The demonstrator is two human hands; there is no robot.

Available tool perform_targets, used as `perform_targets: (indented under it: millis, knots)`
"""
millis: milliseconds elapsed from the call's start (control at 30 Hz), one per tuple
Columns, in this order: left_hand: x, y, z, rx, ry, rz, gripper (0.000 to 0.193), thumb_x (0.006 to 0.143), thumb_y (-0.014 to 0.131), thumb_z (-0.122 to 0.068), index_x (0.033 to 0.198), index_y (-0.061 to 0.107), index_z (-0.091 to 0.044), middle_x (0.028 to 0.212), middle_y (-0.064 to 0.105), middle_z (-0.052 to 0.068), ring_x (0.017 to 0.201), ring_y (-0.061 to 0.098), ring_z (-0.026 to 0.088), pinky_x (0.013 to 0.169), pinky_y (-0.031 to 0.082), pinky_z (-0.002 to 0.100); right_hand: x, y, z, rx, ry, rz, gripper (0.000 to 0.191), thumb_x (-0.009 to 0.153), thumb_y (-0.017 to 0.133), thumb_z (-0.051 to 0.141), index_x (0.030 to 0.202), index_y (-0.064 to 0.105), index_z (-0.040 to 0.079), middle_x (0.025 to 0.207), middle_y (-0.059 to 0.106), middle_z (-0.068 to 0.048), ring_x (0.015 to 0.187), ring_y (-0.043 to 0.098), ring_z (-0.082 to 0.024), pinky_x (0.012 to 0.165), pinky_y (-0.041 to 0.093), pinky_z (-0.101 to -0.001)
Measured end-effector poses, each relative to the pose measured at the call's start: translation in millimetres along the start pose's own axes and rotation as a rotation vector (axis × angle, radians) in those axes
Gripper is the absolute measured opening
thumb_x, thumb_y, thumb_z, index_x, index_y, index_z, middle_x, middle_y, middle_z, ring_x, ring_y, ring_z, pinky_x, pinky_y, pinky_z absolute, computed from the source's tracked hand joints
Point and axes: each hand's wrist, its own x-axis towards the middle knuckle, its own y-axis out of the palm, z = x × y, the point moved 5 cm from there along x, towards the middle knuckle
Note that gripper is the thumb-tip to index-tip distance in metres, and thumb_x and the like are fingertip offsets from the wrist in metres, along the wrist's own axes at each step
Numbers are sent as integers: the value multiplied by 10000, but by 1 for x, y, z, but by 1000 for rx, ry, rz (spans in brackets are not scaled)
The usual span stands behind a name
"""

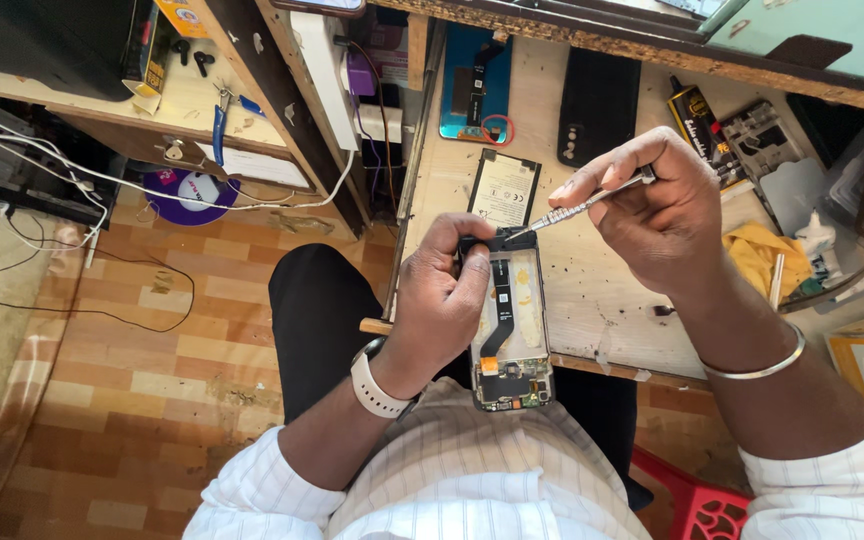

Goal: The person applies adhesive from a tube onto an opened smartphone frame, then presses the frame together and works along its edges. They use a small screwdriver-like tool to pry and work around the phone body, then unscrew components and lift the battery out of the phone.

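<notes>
The left hand [442,300] clasps the opened phone [512,320] by its edge, held just above the bench [592,290] rim. The right hand [657,205] has its fingers pinched on a slim screwdriver [582,208], tip at the phone's top corner (battery [504,188] lies beyond). Keeping the tip square and the pressure light should avoid slipping.

ahead of your right grip [652,215]: battery [504,188] and dark phone [598,105] block the desk [592,300] | right of it: glue tube [695,118], yellow cloth [764,255], tight | below it: bare desk, you can pass | left of your left grip [442,300]: desk edge, open floor [132,400]
</notes>
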Motion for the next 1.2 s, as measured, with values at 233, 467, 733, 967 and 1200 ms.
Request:
perform_targets:
  millis: [233,467,733,967,1200]
  knots:
    - [0,2,-8,-73,119,80,137,962,653,-64,1085,671,-6,908,684,-28,789,594,16,700,520,212,1,3,-2,99,21,-3,248,1018,537,-160,1137,470,48,1092,687,-179,1114,704,-198,1007,588,-340]
    - [-6,5,-15,90,120,36,150,960,691,-138,1051,706,-20,775,655,-19,663,541,19,586,459,212,-7,-1,-1,1,100,-46,222,1004,514,-152,1086,455,46,1138,694,-147,1111,694,-190,957,573,-301]
    - [-30,21,-23,106,71,33,110,919,712,-132,968,692,-36,730,629,-28,582,449,25,507,365,222,-21,4,25,88,105,-13,232,958,535,-145,1058,479,56,1066,696,-129,1067,701,-156,875,566,-260]
    - [-51,29,-19,96,89,51,100,920,718,-123,931,679,-32,731,676,-29,634,552,-3,560,454,183,-43,6,35,76,149,9,232,946,525,-127,1050,475,74,1066,703,-116,1008,670,-88,754,506,-190]
    - [-52,33,-18,113,39,34,116,921,719,-140,954,698,-32,683,649,-38,576,505,12,506,402,201,-47,5,44,44,102,36,236,964,538,-113,1094,477,74,1098,695,-103,1011,659,-74,835,544,-213]
